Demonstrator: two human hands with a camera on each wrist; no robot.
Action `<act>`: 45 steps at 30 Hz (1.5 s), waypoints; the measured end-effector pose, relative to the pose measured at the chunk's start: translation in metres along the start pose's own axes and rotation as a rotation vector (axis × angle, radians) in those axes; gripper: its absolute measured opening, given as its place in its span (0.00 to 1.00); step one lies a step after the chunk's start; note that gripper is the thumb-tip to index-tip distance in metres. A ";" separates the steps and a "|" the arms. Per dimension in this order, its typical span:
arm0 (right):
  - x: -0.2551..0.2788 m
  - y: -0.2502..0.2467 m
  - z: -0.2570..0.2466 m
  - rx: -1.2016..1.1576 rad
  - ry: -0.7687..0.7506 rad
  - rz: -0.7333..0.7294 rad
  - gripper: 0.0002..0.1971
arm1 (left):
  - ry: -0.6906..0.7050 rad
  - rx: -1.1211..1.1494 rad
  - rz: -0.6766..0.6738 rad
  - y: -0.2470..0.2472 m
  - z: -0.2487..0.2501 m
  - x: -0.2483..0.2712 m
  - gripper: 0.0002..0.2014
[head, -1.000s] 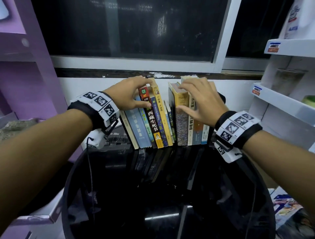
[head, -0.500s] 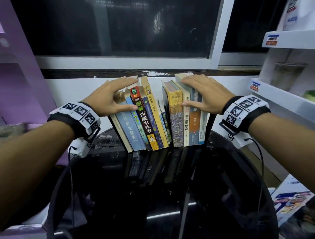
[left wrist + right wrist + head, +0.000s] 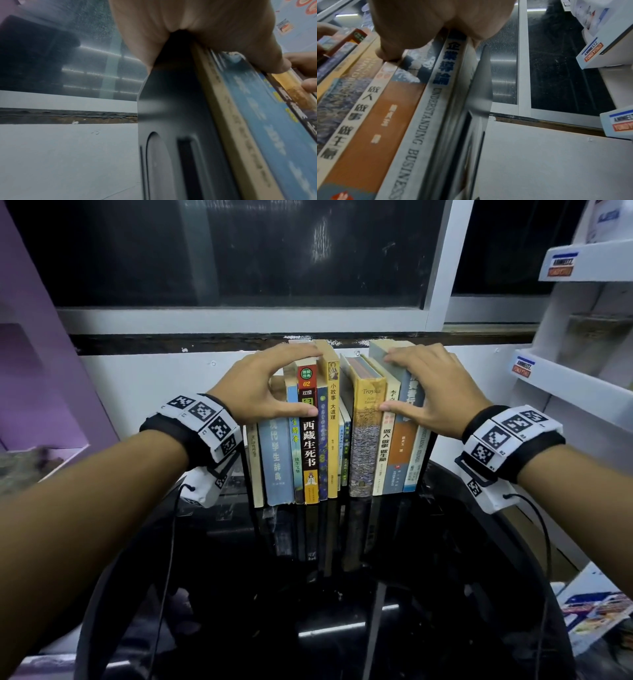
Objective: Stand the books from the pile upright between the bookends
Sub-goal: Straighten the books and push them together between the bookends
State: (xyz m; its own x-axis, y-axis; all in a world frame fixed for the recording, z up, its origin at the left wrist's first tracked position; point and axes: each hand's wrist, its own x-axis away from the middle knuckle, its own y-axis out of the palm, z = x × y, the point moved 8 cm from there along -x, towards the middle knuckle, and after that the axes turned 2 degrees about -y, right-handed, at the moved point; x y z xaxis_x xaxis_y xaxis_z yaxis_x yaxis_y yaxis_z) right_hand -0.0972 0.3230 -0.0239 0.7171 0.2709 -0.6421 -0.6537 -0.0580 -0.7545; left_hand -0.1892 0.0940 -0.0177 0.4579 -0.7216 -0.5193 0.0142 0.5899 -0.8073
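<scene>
A row of books (image 3: 329, 440) stands upright on the black glossy table (image 3: 308, 611), spines toward me. My left hand (image 3: 310, 380) grips the left group, fingers over the tops and thumb across the spines. My right hand (image 3: 387, 381) grips the right group the same way. The left wrist view shows the black left bookend (image 3: 171, 121) flat against the outermost book (image 3: 231, 135). In the right wrist view the black right bookend (image 3: 481, 81) stands against a white book (image 3: 423, 121) marked "Understanding Business". A narrow gap runs between the two groups.
A white wall and a dark window (image 3: 239, 251) lie right behind the books. White shelves (image 3: 575, 392) stand at the right and a purple cabinet (image 3: 41, 371) at the left. Printed sheets (image 3: 596, 611) lie off the table at the lower right.
The left books leaned to the left before; they now stand upright. Both hands have settled over the tops of the books with thumbs on the spines.
</scene>
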 end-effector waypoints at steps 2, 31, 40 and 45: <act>0.003 -0.001 0.001 0.003 0.016 0.017 0.38 | 0.004 0.007 0.000 0.002 0.000 -0.001 0.44; 0.016 0.046 -0.095 0.062 0.099 -0.358 0.36 | -0.024 -0.002 0.005 -0.002 -0.009 0.006 0.45; 0.015 0.061 -0.098 -0.032 0.251 -0.400 0.35 | -0.030 -0.019 0.016 -0.003 -0.008 0.007 0.44; 0.015 0.057 -0.098 -0.093 0.280 -0.326 0.29 | -0.030 -0.004 0.018 -0.003 -0.008 0.008 0.43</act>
State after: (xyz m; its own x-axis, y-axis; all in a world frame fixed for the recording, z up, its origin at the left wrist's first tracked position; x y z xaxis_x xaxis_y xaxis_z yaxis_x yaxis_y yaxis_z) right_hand -0.1005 0.2298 -0.0895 0.9285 0.0191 -0.3708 -0.3671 -0.1020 -0.9246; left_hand -0.1925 0.0838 -0.0214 0.4843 -0.6997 -0.5252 0.0018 0.6011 -0.7992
